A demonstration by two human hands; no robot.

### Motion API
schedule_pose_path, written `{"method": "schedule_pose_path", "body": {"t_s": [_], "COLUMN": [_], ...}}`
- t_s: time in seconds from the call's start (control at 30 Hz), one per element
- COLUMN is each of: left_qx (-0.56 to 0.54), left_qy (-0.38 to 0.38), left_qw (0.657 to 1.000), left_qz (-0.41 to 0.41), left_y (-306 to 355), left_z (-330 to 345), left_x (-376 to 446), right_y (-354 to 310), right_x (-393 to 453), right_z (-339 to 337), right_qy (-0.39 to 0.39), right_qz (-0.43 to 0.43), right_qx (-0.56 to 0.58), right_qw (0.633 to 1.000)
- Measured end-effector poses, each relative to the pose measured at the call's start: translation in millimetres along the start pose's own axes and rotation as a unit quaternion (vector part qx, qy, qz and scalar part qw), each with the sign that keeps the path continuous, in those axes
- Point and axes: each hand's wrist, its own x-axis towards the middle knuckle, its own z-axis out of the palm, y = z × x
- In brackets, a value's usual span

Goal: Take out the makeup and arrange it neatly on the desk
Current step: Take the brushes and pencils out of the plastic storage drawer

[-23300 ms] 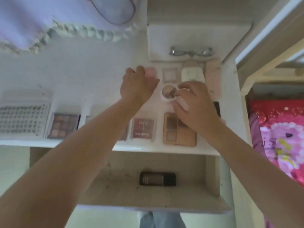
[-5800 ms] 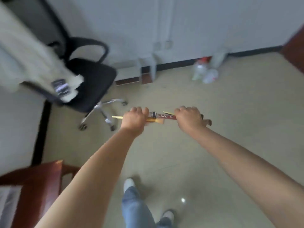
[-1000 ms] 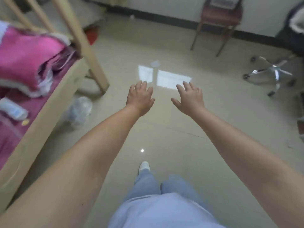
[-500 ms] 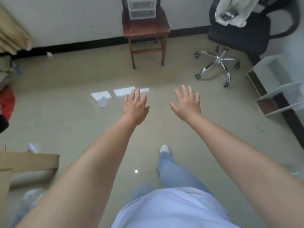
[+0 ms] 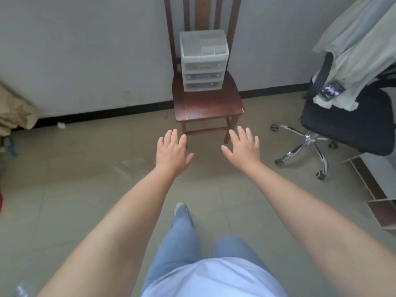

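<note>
A clear plastic drawer organizer (image 5: 203,61) with three small drawers stands on the seat of a dark wooden chair (image 5: 205,103) against the white wall. My left hand (image 5: 172,153) and my right hand (image 5: 243,147) are stretched out in front of me, palms down, fingers straight, holding nothing. Both hover above the floor just short of the chair's front edge, the left hand left of the seat, the right hand near its right front leg. The desk and the makeup are out of view.
A black swivel office chair (image 5: 347,123) with pale cloth draped over it stands at the right, its chrome wheeled base (image 5: 306,144) close to the wooden chair. A white shelf unit (image 5: 377,189) lies along the right edge. Beige fabric (image 5: 15,110) sits at the left wall.
The view has turned and closed in on the wooden chair with the organizer, which now sits straight ahead. Both hands stay empty and spread, now nearer the chair seat.
</note>
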Motion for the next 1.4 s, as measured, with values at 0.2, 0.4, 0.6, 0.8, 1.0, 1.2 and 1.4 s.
{"method": "schedule_pose_path", "body": {"t_s": [0.2,0.4,0.6,0.8,1.0,1.2,1.4], "left_qx": [0.010,0.017,0.013,-0.013,0.033,0.076,0.086], "left_qy": [-0.023,-0.031,-0.054,-0.042,0.020,0.002,-0.040], "left_qw": [0.999,0.998,0.997,0.994,0.983,0.977,0.976], "left_qz": [0.022,0.042,0.051,0.102,0.177,0.197,0.198], "left_y": [-50,-67,-68,-69,-72,-73,-72], "left_z": [-38,-40,-27,7,29,26,17], "left_x": [143,293,429,512,532,534,533], "right_y": [-32,-31,-26,-41,-55,-39,-26], "right_x": [131,283,420,521,573,546,469], "right_z": [-19,-5,25,62,83,101,120], "right_qy": [-0.022,-0.053,-0.082,-0.099,0.014,0.006,-0.022], "right_qz": [0.044,0.092,0.163,0.350,0.422,0.396,0.458], "right_qx": [0.045,0.126,0.300,0.668,0.855,0.867,0.800], "right_qw": [0.998,0.986,0.936,0.650,0.301,0.302,0.387]}}
